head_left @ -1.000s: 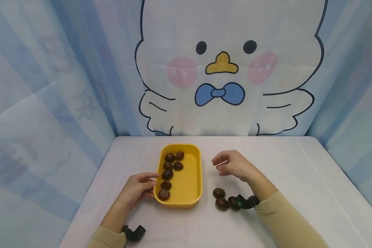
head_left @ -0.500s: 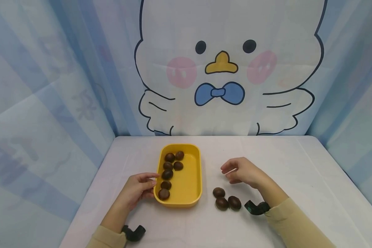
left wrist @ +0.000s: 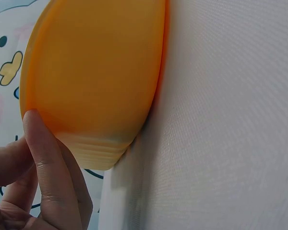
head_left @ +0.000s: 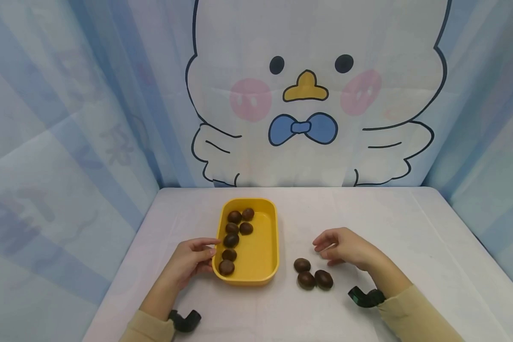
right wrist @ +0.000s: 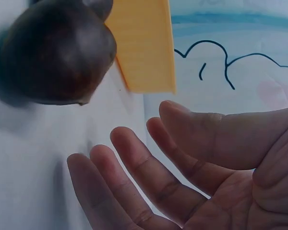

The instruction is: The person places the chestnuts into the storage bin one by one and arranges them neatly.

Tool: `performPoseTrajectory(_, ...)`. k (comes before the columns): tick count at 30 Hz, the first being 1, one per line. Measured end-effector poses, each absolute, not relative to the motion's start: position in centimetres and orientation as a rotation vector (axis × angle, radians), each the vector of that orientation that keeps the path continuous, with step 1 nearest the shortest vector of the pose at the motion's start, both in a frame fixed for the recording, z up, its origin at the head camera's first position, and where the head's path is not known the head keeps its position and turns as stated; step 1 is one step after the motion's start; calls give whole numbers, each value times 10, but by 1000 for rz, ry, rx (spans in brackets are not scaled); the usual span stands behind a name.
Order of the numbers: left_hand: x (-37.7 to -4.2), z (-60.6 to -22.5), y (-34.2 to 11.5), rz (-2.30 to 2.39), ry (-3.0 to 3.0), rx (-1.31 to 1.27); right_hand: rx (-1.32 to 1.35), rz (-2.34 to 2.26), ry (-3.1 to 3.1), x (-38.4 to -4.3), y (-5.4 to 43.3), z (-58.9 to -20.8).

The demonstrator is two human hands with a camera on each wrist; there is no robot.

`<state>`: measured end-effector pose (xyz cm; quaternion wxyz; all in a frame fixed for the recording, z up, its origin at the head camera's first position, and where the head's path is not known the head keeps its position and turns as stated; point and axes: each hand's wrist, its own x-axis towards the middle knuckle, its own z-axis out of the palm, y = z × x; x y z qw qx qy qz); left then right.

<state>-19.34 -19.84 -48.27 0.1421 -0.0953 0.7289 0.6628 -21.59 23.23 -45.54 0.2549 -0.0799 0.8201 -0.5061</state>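
Observation:
My left hand [head_left: 191, 259] holds the left rim of a yellow plastic tray [head_left: 256, 281], its fingertips at the edge. In the left wrist view, a fingertip [left wrist: 34, 125] lies against the outer side of the tray. Several brown chestnuts [head_left: 231, 240] sit inside, mostly along the left wall. Three more chestnuts [head_left: 306, 280] lie grouped on the table to the right. My right hand [head_left: 346, 246] is just right of and beyond that group, fingers loosely bent with nothing in them. The right wrist view shows a large glossy chestnut [right wrist: 62, 50] near its fingertips.
A white cloth covers the table [head_left: 393, 213]. Behind it hangs a curtain [head_left: 308, 161] printed with a white cartoon bird, and blue striped curtains [head_left: 68, 142] enclose the sides. Black curved wrist pieces [head_left: 185, 321] stick out at both wrists.
My right hand has moved right and toward the near edge, away from the tray, uncovering the third loose chestnut. Left hand, tray and chestnuts stay where they were.

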Motion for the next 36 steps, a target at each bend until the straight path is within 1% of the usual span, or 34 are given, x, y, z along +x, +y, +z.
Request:
performPoseTrajectory(20,-193,-479,-197,1907,2113,-295,-413,-1302,2170,-197,243,-466)
performPoseTrajectory(36,-192,-479,-197,1905,2109,-300,-425,-1233,2215,-191,235,-470)
